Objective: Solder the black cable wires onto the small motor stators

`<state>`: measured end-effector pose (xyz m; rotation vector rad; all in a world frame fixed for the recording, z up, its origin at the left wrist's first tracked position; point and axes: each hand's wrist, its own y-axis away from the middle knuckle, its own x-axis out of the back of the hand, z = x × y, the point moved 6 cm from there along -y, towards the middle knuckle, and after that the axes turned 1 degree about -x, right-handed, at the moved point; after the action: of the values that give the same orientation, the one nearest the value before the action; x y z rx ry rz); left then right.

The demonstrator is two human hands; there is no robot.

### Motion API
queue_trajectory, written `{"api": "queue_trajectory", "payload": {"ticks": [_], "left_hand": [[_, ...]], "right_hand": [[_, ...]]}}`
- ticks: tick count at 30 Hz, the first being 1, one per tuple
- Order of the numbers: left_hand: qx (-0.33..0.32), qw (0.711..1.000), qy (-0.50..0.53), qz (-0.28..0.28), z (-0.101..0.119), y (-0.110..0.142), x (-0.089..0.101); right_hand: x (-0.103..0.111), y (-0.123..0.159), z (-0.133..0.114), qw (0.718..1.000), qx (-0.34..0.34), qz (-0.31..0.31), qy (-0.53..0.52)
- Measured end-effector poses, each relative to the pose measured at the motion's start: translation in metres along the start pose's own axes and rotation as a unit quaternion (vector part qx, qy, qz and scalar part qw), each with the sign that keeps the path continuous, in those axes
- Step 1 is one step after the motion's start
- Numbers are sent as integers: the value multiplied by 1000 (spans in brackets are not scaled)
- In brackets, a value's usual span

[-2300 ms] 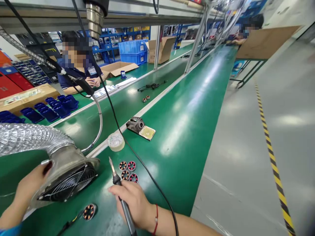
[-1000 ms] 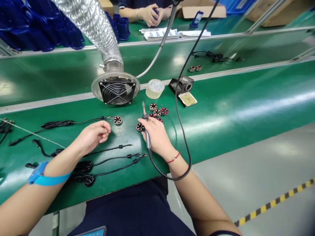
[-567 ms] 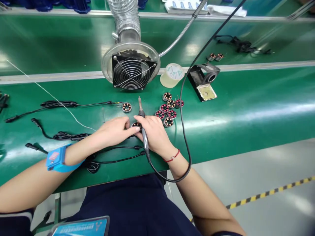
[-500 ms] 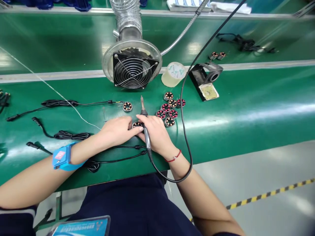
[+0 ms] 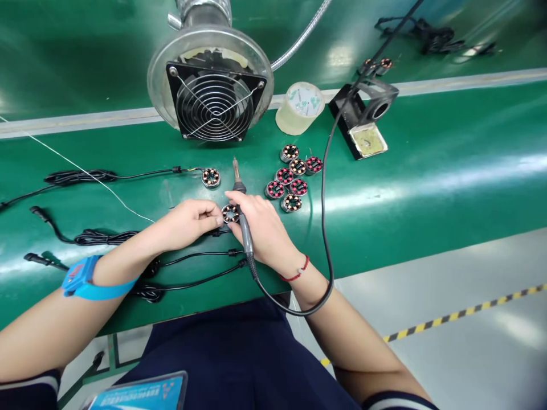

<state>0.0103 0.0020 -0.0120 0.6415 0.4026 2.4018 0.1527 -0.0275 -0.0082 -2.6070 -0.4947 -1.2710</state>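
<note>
My right hand [image 5: 267,230] is closed around a soldering iron [image 5: 246,232], whose metal tip points away from me. Its fingers also steady a small motor stator [image 5: 231,207] with copper windings. At that stator's left edge, the thumb and fingertips of my left hand [image 5: 183,226] are pinched together; whether a thin wire is between them is hidden. Another stator [image 5: 211,177], joined to a black cable [image 5: 145,173], lies just beyond. Several stators with copper or red windings, among them a red one [image 5: 298,187], are grouped right of my right hand.
A fume extractor fan [image 5: 216,105] stands behind my hands. Beside it are a tape roll [image 5: 299,108] and a soldering iron stand [image 5: 363,114] with a sponge. Coiled black cables [image 5: 100,236] lie at left. The iron's cord [image 5: 323,228] loops around my right wrist.
The view has swung from along the bench down to my hands. My left hand left the fan and came to the stator by my right hand; its thumb has since drawn back to the stator's edge.
</note>
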Motion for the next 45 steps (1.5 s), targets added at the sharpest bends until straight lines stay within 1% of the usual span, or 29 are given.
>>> {"api": "queue_trajectory", "payload": {"ticks": [2, 4, 6, 7, 8, 10, 13, 16, 18, 20, 21, 22, 24, 26, 28, 30, 32, 35, 37, 40, 43, 45], "left_hand": [[13, 998, 57, 25, -3, -1, 6], [40, 990, 103, 90, -7, -2, 15], [42, 982, 114, 145, -7, -3, 21], [31, 982, 106, 155, -5, -5, 22], [17, 984, 92, 150, -2, -6, 20], [1, 991, 63, 122, 2, -10, 13], [5, 994, 43, 96, 2, -13, 7], [23, 993, 60, 104, -1, -15, 9], [25, 990, 64, 125, -3, -13, 14], [17, 988, 34, 147, -2, -9, 20], [14, 990, 6, 142, -1, -7, 21], [9, 992, -30, 122, 0, -4, 18], [-3, 991, -123, 51, 2, 3, 8], [-12, 975, -222, -6, 4, 10, -3], [-16, 961, -276, -18, 6, 16, -8], [-23, 965, -262, -10, 10, 20, -7], [-22, 980, -197, -9, 13, 24, -3], [13, 995, -94, -27, 13, 30, 5], [24, 998, -55, -32, 13, 33, 9], [17, 999, -26, -23, 15, 36, 12], [17, 1000, -9, -13, 15, 37, 10], [20, 1000, 4, -9, 15, 36, 8]], "right_hand": [[-1, -1, 3, 1000, -9, 16, 5], [-2, -1, 5, 999, -12, 34, 9], [-3, 0, 7, 999, -10, 45, 19], [-4, 0, 7, 999, -8, 46, 27], [-4, 0, 7, 998, -5, 46, 37], [-6, 0, 6, 998, 2, 44, 53], [-7, 1, 3, 997, 15, 47, 57], [-7, 2, 2, 997, 28, 59, 47], [-7, 3, 4, 997, 29, 63, 36], [-6, 3, 8, 998, 20, 62, 17], [-5, 3, 11, 998, 16, 62, 5], [-4, 3, 13, 998, 16, 64, -8], [1, 4, 17, 996, 24, 73, -34], [8, 5, 20, 994, 34, 89, -59], [16, 8, 21, 989, 34, 112, -90], [25, 12, 20, 981, 21, 142, -133], [32, 17, 16, 968, 11, 165, -186], [36, 22, 4, 948, 9, 174, -265], [36, 23, -5, 937, 16, 172, -305], [32, 23, -13, 919, 26, 171, -353], [27, 22, -13, 900, 26, 172, -400], [25, 22, -12, 892, 20, 176, -416]]}}
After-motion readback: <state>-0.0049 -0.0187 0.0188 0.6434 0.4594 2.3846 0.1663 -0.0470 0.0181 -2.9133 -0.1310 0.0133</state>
